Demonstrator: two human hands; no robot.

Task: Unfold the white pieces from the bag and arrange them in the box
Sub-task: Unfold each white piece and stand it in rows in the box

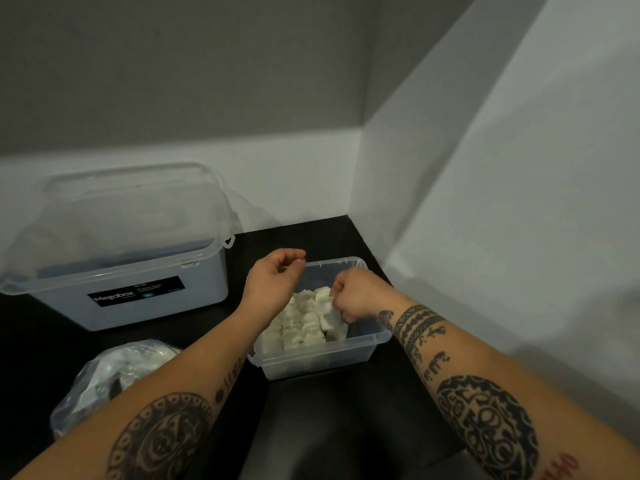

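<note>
A small clear box [322, 358] sits on the dark table [52, 334], close to the white wall at its 3 o'clock. Rows of white pieces [298, 327] fill its left and middle part, packed side by side.

The right hand [356, 296] reaches in over the box's right side, fingers curled, and pinches one white piece [334, 318] at the right end of the rows. The left hand [273, 282] hovers over the box's 10 o'clock corner with its fingers loosely curled and nothing visible in them.

The clear plastic bag [104, 375] lies at the box's 8 o'clock, partly hidden by the left forearm, with pale contents inside. A large lidded bin [138, 299] with a black label stands at 10 o'clock, apart from the box.
</note>
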